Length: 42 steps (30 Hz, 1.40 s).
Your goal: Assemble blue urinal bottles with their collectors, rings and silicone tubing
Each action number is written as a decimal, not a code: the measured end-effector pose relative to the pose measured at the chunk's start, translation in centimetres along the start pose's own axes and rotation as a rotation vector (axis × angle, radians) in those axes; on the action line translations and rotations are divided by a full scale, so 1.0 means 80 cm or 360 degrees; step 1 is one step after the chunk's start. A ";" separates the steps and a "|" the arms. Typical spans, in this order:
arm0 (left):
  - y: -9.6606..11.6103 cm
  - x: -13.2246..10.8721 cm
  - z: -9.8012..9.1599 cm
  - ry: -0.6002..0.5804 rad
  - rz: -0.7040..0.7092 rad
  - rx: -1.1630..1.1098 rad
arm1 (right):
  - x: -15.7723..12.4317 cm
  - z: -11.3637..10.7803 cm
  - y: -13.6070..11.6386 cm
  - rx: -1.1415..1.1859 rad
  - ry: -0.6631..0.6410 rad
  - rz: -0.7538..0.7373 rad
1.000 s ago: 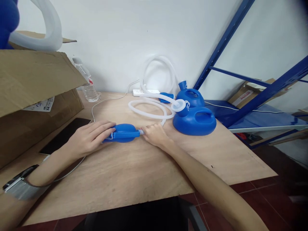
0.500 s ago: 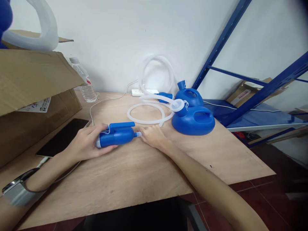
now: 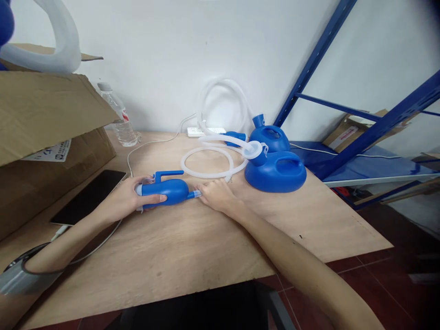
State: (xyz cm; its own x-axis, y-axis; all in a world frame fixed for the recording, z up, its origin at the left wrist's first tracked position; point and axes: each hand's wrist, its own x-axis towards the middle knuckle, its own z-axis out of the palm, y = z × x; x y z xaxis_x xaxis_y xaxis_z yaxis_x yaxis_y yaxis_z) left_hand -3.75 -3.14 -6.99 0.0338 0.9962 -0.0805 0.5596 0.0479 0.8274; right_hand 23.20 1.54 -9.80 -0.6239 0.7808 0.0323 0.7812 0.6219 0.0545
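Observation:
My left hand (image 3: pixel 126 198) grips the wide end of a blue plastic urinal funnel (image 3: pixel 176 190), with the thumb lying along its side. The funnel's handle points away from me and its narrow spout faces right. A clear tube end (image 3: pixel 197 194) sits on the spout, and the closed fingers of my right hand (image 3: pixel 217 194) are around that tube. Just behind my right hand, a translucent hose (image 3: pixel 206 175) lies coiled on the table. It runs toward the white-capped mouth of a blue urinal bottle (image 3: pixel 275 178).
Behind stands another blue bottle (image 3: pixel 270 139) with a looped hose. A power strip (image 3: pixel 206 132) lies by the wall. Leftward are a cardboard box (image 3: pixel 51 114), a water bottle (image 3: pixel 123 130) and a phone (image 3: pixel 89 197) on a cable. Blue shelving (image 3: pixel 371 162) stands right of the wooden table (image 3: pixel 206 256).
The funnel has turned about its long axis, so its handle now stands out farther from the body. My left thumb has come up onto its near side. My right hand has barely moved.

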 end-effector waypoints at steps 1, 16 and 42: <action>0.003 -0.001 0.001 -0.0063 -0.0123 -0.0107 | 0.000 0.000 0.000 0.0001 0.0004 0.0000; 0.008 -0.005 0.007 -0.0156 -0.0514 -0.0607 | 0.002 0.002 0.000 0.0016 0.0093 0.0070; 0.002 -0.003 0.011 0.0162 0.0048 0.0295 | -0.002 -0.015 -0.014 0.0005 -0.0132 0.0113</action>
State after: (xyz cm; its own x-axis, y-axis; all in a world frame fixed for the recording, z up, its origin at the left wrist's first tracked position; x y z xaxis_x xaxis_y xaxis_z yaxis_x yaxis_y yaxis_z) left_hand -2.94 -3.45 -7.35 -0.0258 0.9996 0.0070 0.7027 0.0132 0.7113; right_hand 22.41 0.69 -8.63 -0.5633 0.8249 -0.0469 0.8233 0.5652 0.0518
